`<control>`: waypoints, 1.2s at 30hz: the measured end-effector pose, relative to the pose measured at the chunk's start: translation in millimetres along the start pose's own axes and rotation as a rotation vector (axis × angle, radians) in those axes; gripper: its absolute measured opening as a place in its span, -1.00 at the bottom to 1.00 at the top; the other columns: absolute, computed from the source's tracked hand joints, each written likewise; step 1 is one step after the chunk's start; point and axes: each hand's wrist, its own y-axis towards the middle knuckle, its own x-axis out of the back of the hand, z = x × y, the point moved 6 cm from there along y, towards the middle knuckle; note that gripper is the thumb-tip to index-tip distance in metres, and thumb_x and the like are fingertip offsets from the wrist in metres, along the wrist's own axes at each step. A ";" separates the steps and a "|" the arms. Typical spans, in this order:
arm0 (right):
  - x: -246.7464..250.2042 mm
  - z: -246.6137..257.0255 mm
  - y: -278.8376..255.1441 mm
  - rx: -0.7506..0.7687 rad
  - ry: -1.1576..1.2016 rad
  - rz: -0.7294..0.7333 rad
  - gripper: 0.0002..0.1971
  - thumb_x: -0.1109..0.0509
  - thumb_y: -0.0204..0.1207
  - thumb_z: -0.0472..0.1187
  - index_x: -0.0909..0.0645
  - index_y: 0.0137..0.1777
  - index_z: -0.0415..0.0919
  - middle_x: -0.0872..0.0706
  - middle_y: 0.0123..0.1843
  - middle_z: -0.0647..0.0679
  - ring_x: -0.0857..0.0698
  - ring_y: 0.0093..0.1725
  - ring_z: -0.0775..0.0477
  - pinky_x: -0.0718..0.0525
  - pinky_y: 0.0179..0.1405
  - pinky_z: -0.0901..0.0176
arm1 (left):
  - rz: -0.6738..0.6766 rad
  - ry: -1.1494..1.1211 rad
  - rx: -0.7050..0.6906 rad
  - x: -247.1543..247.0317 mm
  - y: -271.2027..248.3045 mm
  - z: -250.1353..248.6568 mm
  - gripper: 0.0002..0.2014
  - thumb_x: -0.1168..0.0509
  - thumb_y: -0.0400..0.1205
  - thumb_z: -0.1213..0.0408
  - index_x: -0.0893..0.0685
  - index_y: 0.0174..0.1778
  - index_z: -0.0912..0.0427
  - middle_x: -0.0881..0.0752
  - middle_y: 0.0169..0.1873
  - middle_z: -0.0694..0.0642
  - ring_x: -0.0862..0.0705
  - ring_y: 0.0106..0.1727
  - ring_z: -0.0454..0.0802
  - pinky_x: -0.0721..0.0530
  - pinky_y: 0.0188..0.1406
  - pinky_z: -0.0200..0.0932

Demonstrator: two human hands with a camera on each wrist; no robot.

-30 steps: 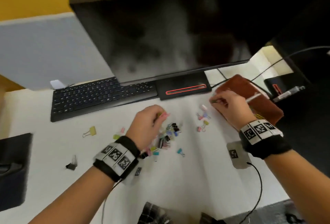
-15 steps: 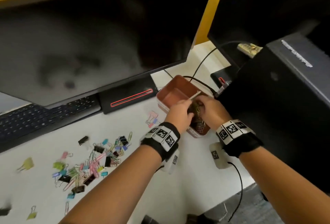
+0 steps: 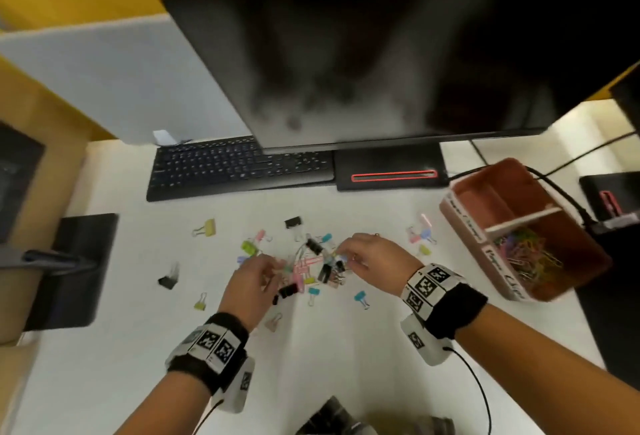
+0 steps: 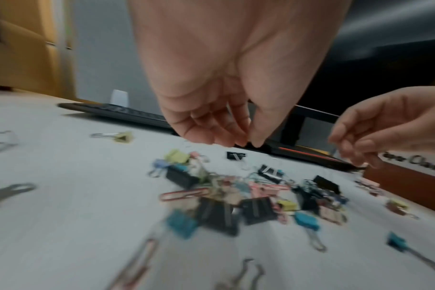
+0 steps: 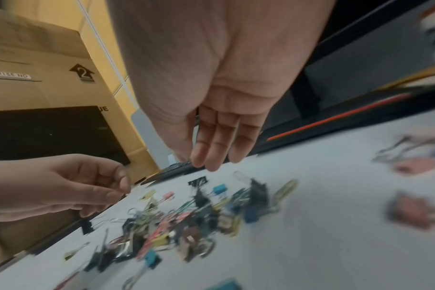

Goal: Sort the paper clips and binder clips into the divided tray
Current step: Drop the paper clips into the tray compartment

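both hands (image 3: 249, 284) (image 3: 372, 256) above clip pile (image 3: 311, 270), fingers loosely curled, pinching nothing visible

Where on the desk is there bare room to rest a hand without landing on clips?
Bare desk lies nearest the person, between the two wrists, and also left, between the keyboard and the black stand base. The pile of clips under both hands is crowded, and loose clips sit beside the divided tray.
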 end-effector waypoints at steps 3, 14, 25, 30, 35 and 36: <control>-27.0 26.5 23.0 0.002 0.056 0.058 -0.71 -0.23 0.59 -0.27 -0.58 0.27 -0.07 -0.67 0.19 -0.08 -0.64 0.05 -0.02 -0.58 0.17 0.15 | 0.024 -0.018 0.023 8.0 -1.9 29.1 -0.90 -0.33 0.57 0.35 -0.71 -0.03 0.20 -0.75 -0.10 0.10 -0.64 -0.18 -0.06 -0.51 -0.15 -0.31; -58.1 23.5 52.7 -0.274 -0.108 0.020 -0.57 -0.24 0.54 -0.32 -0.45 0.42 -0.10 -0.51 0.46 -0.06 -0.42 0.49 -0.12 -0.38 0.53 -0.01 | 0.070 0.067 -0.152 18.9 17.0 84.0 -0.69 -0.32 0.55 0.36 -0.63 0.22 0.11 -0.65 0.22 0.04 -0.56 0.27 0.03 -0.33 0.27 -0.31; -63.5 45.7 69.2 -0.151 -0.270 0.009 -0.70 -0.26 0.58 -0.33 -0.61 0.28 -0.17 -0.64 0.20 -0.07 -0.59 0.20 -0.08 -0.55 0.24 0.14 | 0.117 0.034 -0.147 -18.1 15.0 81.8 -0.80 -0.21 0.63 0.34 -0.62 0.15 0.17 -0.60 0.06 0.10 -0.58 0.08 0.04 -0.59 0.06 -0.15; -62.9 42.1 61.3 -0.278 -0.204 0.009 -0.78 -0.23 0.62 -0.22 -0.66 0.13 -0.24 -0.66 0.11 -0.12 -0.58 0.16 -0.09 -0.53 0.23 0.16 | 0.149 0.055 -0.085 -19.7 19.8 82.8 -0.85 -0.18 0.63 0.36 -0.63 0.04 0.17 -0.62 -0.01 0.10 -0.56 0.07 0.05 -0.63 0.08 -0.07; -63.1 39.9 58.7 -0.333 -0.167 0.025 -0.81 -0.25 0.61 -0.24 -0.65 0.11 -0.26 -0.66 0.11 -0.14 -0.58 0.14 -0.09 -0.56 0.25 0.12 | 0.206 0.012 -0.131 -18.1 21.3 82.7 -0.83 -0.21 0.57 0.45 -0.53 -0.23 0.07 -0.60 -0.13 0.05 -0.60 -0.08 0.01 -0.60 -0.06 -0.18; -63.0 37.9 57.8 -0.353 -0.153 0.030 -0.82 -0.26 0.61 -0.23 -0.64 0.11 -0.25 -0.67 0.09 -0.14 -0.59 0.12 -0.09 -0.58 0.23 0.12 | 0.221 -0.026 -0.107 -16.9 20.3 84.3 -0.83 -0.23 0.58 0.43 -0.50 -0.24 0.05 -0.62 -0.15 0.05 -0.64 -0.13 0.00 -0.61 -0.09 -0.19</control>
